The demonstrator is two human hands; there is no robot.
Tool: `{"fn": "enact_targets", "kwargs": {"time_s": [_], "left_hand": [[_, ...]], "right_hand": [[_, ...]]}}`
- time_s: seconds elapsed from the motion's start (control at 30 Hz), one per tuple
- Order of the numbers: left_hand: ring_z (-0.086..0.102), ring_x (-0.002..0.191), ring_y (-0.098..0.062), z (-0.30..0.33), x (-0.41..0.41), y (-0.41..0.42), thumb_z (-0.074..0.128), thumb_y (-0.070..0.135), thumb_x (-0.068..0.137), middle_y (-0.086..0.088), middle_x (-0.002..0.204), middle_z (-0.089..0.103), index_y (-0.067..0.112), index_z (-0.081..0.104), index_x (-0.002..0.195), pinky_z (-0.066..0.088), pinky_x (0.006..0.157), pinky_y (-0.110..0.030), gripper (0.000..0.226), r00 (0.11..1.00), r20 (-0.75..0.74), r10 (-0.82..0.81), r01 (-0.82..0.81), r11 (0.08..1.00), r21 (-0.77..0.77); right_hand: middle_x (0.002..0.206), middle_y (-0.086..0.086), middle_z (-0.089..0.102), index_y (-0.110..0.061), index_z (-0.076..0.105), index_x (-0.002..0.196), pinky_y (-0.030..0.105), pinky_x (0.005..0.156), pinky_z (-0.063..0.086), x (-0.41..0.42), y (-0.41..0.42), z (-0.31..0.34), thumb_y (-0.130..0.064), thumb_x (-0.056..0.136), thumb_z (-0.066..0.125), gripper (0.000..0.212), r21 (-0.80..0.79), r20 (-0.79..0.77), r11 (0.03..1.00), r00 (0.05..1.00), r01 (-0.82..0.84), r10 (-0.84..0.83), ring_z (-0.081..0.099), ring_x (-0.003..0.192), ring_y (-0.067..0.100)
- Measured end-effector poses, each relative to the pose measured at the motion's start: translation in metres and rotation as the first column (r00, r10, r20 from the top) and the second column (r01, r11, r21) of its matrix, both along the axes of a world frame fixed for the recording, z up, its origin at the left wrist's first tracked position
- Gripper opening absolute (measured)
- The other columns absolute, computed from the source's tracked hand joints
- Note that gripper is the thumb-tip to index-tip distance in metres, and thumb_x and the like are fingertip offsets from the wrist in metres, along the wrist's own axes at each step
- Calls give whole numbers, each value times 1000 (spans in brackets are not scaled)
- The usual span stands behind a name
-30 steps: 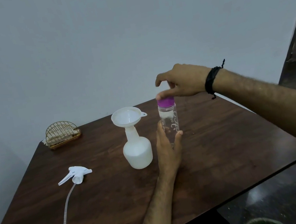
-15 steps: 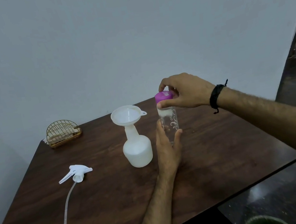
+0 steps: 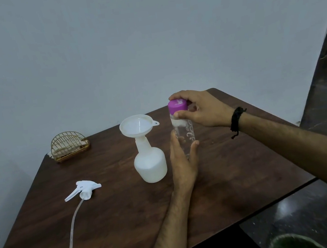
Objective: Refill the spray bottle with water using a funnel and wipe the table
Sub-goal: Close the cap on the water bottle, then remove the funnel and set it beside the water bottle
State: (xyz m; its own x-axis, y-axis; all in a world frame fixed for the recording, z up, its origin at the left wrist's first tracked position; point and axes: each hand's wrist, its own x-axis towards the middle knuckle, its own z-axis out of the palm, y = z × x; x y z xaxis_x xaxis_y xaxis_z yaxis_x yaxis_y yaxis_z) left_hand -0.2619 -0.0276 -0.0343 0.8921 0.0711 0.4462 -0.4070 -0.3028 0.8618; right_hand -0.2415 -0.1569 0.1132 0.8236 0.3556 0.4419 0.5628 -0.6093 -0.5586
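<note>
On the dark wooden surface [image 3: 239, 167], near its middle, a clear water bottle [image 3: 185, 135] stands upright with a purple cap [image 3: 177, 105] on top. The right hand [image 3: 200, 109] reaches in from the right; its grip is closed around the cap, thumb on the near side and fingers curled over the far side and top. A black cord bracelet [image 3: 236, 120] sits on the right wrist. The left hand [image 3: 182, 161] comes up from the lower edge of the view, and its grip wraps the lower body of the water bottle, thumb on the right of it and fingers on the left, holding it against the surface. Just beside the water bottle, to its left, the white spray bottle [image 3: 150, 164] stands upright and uncapped, not touched by either hand. A white funnel [image 3: 137, 126] sits in its neck, its mouth facing up and a small tab on its rim pointing right. The spray head [image 3: 85, 190] lies on its side well to the left, apart from the spray bottle, with its clear dip tube [image 3: 72, 233] trailing toward the near left edge. A gold wire holder [image 3: 69, 145] stands at the far left corner, against the pale wall [image 3: 125, 44]. A green bin [image 3: 293, 244] shows partly at the lower right, on the floor.
</note>
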Motion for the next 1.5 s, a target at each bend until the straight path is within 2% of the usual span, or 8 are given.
{"fn": "enact_targets", "kwargs": {"time_s": [0.2, 0.43, 0.63, 0.77, 0.9, 1.13, 1.37, 1.5], "left_hand": [[50, 135, -10, 5, -7, 1, 69, 34, 95, 0, 151, 48, 22, 26, 158, 43, 87, -1, 78, 998, 40, -40, 41, 999, -24], [49, 135, -11, -8, -24, 11, 71, 25, 90, 2, 150, 48, 22, 19, 160, 48, 109, -37, 88, 994, -93, 54, -37, 983, 180], [59, 87, -12, 35, -67, 33, 76, 10, 86, -2, 103, 63, 6, 63, 113, 53, 77, -25, 30, 800, 452, 396, -429, 903, -32], [52, 100, -16, 64, -46, 64, 82, 37, 76, 3, 115, 52, 12, 53, 122, 48, 89, -35, 60, 739, 161, 654, -620, 754, -216], [53, 113, -6, 72, -23, 83, 78, 43, 83, 9, 124, 59, 23, 52, 130, 46, 95, -30, 58, 933, -81, 351, -356, 933, -58], [59, 92, 18, 78, -14, 82, 70, 29, 94, 25, 98, 63, 24, 60, 122, 42, 76, -5, 30, 953, -34, 300, -302, 944, -135], [59, 70, -7, 129, -4, 75, 65, 28, 96, 2, 78, 64, 15, 64, 115, 44, 60, -16, 23, 967, 148, 208, -235, 952, 197], [61, 86, -25, 145, 12, 53, 70, 36, 86, -1, 87, 65, 16, 63, 99, 49, 67, -34, 25, 980, 20, 199, -168, 767, 619]], "right_hand": [[143, -4, 52, -26, 26, 150, 32, 104, 48, -11, -5, -49, -36, 79, 80, 89, 175, -234, 984, 969, -31, 72, 56, 126, 11], [124, -8, 62, -28, 42, 132, 44, 101, 51, -16, 4, -88, -28, 85, 75, 57, 300, -300, 953, 953, 46, 48, 62, 115, 10], [118, -4, 64, -30, 40, 135, 48, 98, 53, -13, 11, -103, -33, 82, 77, 65, 365, -261, 929, 965, 66, 34, 64, 111, 12], [119, -5, 64, -33, 38, 137, 47, 98, 53, -12, 12, -105, -36, 81, 76, 68, 392, -271, 917, 962, 74, 38, 64, 111, 11], [121, -6, 63, -35, 36, 138, 48, 99, 52, -11, 10, -104, -37, 84, 75, 67, 368, -280, 928, 959, 62, 47, 62, 114, 11], [123, -7, 63, -34, 36, 137, 48, 100, 51, -13, 7, -101, -38, 86, 72, 63, 376, -278, 925, 959, 61, 50, 62, 116, 10], [122, -4, 63, -31, 34, 138, 49, 99, 51, -6, -23, -89, -39, 87, 70, 63, 416, -244, 895, 968, 160, -59, 63, 113, 17], [123, -1, 62, -26, 34, 141, 44, 96, 51, -2, -52, -82, -37, 88, 71, 65, 426, -210, 860, 955, 281, -209, 61, 113, 20]]}}
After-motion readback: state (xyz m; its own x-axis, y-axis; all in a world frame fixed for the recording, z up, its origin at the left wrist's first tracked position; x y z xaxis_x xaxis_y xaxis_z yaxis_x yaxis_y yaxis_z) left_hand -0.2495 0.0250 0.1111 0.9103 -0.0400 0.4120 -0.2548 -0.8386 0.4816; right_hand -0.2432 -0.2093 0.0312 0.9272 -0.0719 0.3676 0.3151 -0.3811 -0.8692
